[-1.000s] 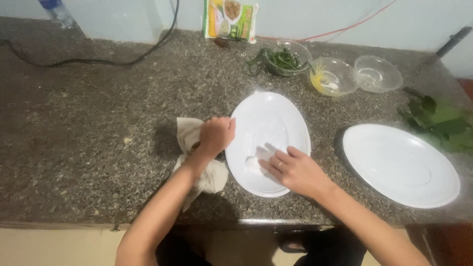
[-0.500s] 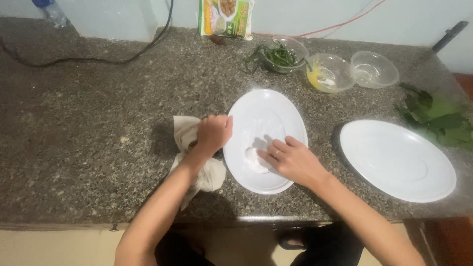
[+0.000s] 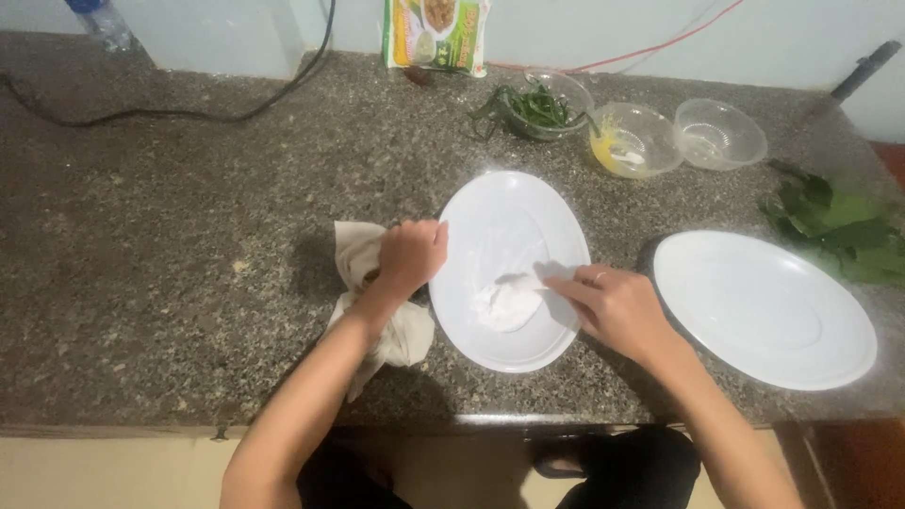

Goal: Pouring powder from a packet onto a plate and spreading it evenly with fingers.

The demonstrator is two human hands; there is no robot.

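A white oval plate [image 3: 509,203] lies on the speckled stone counter in front of me, with a small mound of white powder [image 3: 506,306] near its near side. My right hand [image 3: 613,306] rests on the plate's right rim, fingers stretched toward the powder and touching it. My left hand [image 3: 410,254] is closed on a crumpled beige cloth [image 3: 391,330] at the plate's left edge.
A second white oval plate [image 3: 764,306] sits to the right, green leaves [image 3: 839,231] beyond it. Along the back stand a bowl of green beans [image 3: 537,104], a glass bowl with yellow liquid [image 3: 633,141], a clear bowl [image 3: 719,132], a food packet [image 3: 436,33] and a black cable [image 3: 189,113].
My right hand has slid right across the plate, uncovering the white powder under its fingers. My left hand stays on the cloth.
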